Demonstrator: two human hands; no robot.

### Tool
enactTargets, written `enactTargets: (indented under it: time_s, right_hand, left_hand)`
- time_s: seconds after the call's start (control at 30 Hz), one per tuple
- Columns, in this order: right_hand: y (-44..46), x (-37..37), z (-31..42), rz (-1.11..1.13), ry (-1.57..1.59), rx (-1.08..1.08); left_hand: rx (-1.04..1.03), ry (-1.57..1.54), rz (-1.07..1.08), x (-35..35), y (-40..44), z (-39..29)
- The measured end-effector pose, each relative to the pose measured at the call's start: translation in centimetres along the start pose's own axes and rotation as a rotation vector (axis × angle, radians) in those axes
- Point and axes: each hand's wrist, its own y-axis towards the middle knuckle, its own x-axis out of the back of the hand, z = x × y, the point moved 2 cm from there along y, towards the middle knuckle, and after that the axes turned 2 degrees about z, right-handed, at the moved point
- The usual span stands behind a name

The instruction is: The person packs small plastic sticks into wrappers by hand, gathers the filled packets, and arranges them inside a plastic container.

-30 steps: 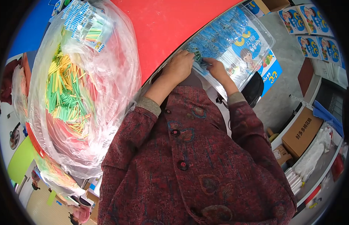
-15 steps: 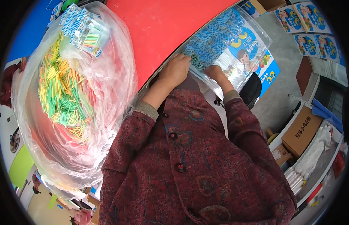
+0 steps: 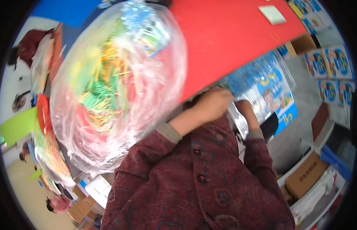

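My left hand (image 3: 217, 102) is at the near edge of the red table, beside the left end of a clear plastic tray (image 3: 289, 73). Its fingers are blurred and curled, and what they hold, if anything, is hidden. Close to its right, my right hand (image 3: 245, 109) rests at the tray's near side with fingers curled in; its contents cannot be made out. Blue patterned packets (image 3: 253, 74) lie in the tray. On the left, a large clear plastic bag (image 3: 155, 103) lies open around green, yellow and orange sticks (image 3: 102, 94), with filled blue-and-clear packets (image 3: 149, 36) on top.
The red table (image 3: 220, 34) carries a white pad (image 3: 272, 15) near its far edge. Printed cartons (image 3: 333, 63) stand at the right, above a brown box (image 3: 307, 174) on a shelf. Other people (image 3: 57, 203) are at the far left.
The view has swung, so the bag and tray appear further right and the tray lower. The white pad has come into view. My left hand has moved away from the bundled packets and is blurred.
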Motion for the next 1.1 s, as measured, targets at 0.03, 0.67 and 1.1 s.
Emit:
enactTargets:
  time_s: [0.03,0.67,1.1]
  right_hand:
    - [-0.7,1.7,0.4,0.001,0.004,0.004]
    - [2.8,27.0,36.1,-0.319,0.455,0.741]
    - [8.0,25.8,36.9,-0.213,0.662,0.587]
  left_hand:
    - [0.04,-0.109,-0.013,1.5,-0.5,-1.6]
    - [0.632,-0.199,-0.897,25.9,-2.9,11.6]
    - [0.585,-0.755,-0.805,28.3,0.3,15.9]
